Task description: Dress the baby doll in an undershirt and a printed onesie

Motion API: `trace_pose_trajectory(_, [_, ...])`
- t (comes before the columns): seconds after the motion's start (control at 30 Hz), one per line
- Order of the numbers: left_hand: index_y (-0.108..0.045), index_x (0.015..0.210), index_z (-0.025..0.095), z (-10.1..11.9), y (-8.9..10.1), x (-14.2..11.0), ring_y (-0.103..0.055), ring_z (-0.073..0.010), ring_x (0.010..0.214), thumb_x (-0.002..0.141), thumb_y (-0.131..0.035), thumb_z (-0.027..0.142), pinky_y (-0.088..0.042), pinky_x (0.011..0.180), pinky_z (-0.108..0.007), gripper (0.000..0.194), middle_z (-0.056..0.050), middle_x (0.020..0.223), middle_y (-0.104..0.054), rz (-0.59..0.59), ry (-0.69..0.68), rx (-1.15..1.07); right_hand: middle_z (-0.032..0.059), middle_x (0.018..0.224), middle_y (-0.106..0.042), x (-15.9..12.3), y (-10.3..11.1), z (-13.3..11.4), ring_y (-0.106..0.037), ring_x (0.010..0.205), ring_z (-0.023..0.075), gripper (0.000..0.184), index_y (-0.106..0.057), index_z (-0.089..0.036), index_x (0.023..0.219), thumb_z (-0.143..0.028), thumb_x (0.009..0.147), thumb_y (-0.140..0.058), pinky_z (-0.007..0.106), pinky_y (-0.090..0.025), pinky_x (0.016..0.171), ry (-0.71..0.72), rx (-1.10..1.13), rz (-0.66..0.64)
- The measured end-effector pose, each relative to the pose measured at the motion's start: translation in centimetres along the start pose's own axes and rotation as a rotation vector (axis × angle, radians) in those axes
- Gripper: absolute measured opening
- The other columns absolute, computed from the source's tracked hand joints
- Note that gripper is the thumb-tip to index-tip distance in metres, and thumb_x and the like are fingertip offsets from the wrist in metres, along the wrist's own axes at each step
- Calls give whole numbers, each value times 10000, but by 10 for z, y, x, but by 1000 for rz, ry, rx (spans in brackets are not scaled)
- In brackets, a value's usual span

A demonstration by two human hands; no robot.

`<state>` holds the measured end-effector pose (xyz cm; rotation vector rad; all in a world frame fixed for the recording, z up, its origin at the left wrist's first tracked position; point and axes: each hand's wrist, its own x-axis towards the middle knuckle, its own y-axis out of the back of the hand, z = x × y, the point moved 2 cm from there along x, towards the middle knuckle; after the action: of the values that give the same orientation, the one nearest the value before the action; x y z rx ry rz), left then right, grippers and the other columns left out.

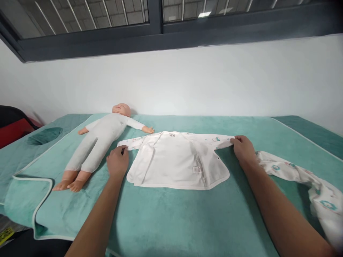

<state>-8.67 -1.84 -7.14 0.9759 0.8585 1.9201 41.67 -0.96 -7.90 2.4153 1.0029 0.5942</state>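
Observation:
A small white baby jacket (171,160) with printed sleeves lies spread open on the green cover, its plain inside facing up. My left hand (118,160) pinches the cuff of its left-side sleeve. At the opposite cuff, my right hand (243,150) has its fingers closed on the fabric. Both sleeves are stretched out sideways. Left of the jacket, a baby doll (100,139) with a white cloth body lies on its back, one arm reaching toward the jacket's collar.
Printed baby trousers (300,175) lie crumpled at the right, partly behind my right forearm. The green cover (182,221) has a folded, white-edged corner at left. A round hole (45,136) shows in the bed at far left. Behind are a white wall (187,82) and a dark window frame.

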Motion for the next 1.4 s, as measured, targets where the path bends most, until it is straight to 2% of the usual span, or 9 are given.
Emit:
trace_pose_trajectory(0.1, [-669, 1124, 203, 2, -2, -1, -605, -294, 1148, 914, -427, 308, -444, 963, -435, 337, -103, 1136, -711, 31, -38, 25, 114, 985, -658, -4, 3, -5, -598, 933, 286, 301, -618, -175, 1020, -235, 739, -528, 430, -471, 838, 112, -237, 53])
trace_pose_trajectory(0.23, [-611, 1239, 182, 12, -11, -3, -483, -247, 1320, 965, -359, 305, -305, 1133, -423, 392, -89, 1333, -618, 82, -341, 60, 167, 1259, -594, -27, -7, -34, -520, 1198, 293, 430, -567, -132, 1220, -179, 813, -436, 450, -399, 1022, 505, -257, 89])
trace_pose_trajectory(0.37, [-513, 1368, 198, 14, -21, 0, -421, -210, 1378, 991, -312, 377, -307, 1147, -383, 463, -62, 1422, -545, -130, -526, 28, 135, 1330, -595, -53, -40, -56, -522, 1239, 279, 444, -540, -151, 1303, -338, 954, -338, 443, -378, 1068, 731, -262, -234])
trace_pose_trajectory(0.43, [-524, 1357, 248, 12, -22, 2, -437, -218, 1366, 994, -301, 400, -306, 1147, -422, 453, -24, 1403, -566, -190, -544, 22, 147, 1331, -599, -57, -53, -56, -539, 1224, 299, 495, -532, -141, 1320, -415, 976, -304, 455, -396, 1048, 744, -315, -385])
trace_pose_trajectory(0.5, [-594, 1266, 278, 10, -20, 3, -481, -229, 1324, 984, -334, 394, -332, 1125, -442, 402, 0, 1338, -619, -169, -535, 21, 151, 1330, -602, -54, -57, -51, -550, 1215, 309, 524, -532, -143, 1323, -447, 987, -268, 457, -412, 1028, 726, -346, -445])
trace_pose_trajectory(0.73, [-676, 993, 242, 11, -18, 6, -509, -249, 1256, 903, -490, 273, -406, 1043, -430, 208, -32, 1269, -648, -52, -551, 15, 155, 1382, -563, -42, -50, -37, -528, 1257, 313, 581, -515, -112, 1357, -477, 981, -266, 449, -395, 1063, 636, -389, -434])
trace_pose_trajectory(0.87, [-673, 1005, 247, 16, -20, 8, -505, -262, 1242, 903, -490, 250, -410, 1011, -455, 209, -42, 1286, -627, -37, -601, 38, 152, 1383, -563, -45, -52, -39, -521, 1266, 318, 560, -536, -114, 1339, -467, 969, -306, 463, -392, 1068, 656, -398, -430])
trace_pose_trajectory(1.13, [-643, 813, 216, 17, -18, 9, -526, -243, 1171, 849, -537, 193, -432, 947, -412, 113, -51, 1186, -660, -31, -582, -44, 154, 1379, -566, -44, -50, -40, -520, 1267, 317, 552, -543, -114, 1338, -460, 945, -369, 466, -382, 1080, 603, -348, -448])
trace_pose_trajectory(1.4, [-606, 827, 206, 22, -9, -3, -557, -278, 1052, 899, -485, 260, -419, 837, -407, 151, -89, 1016, -675, 19, -542, 135, 141, 1381, -567, -41, -49, -38, -520, 1271, 310, 549, -543, -144, 1339, -482, 933, -394, 462, -382, 1081, 552, -326, -462])
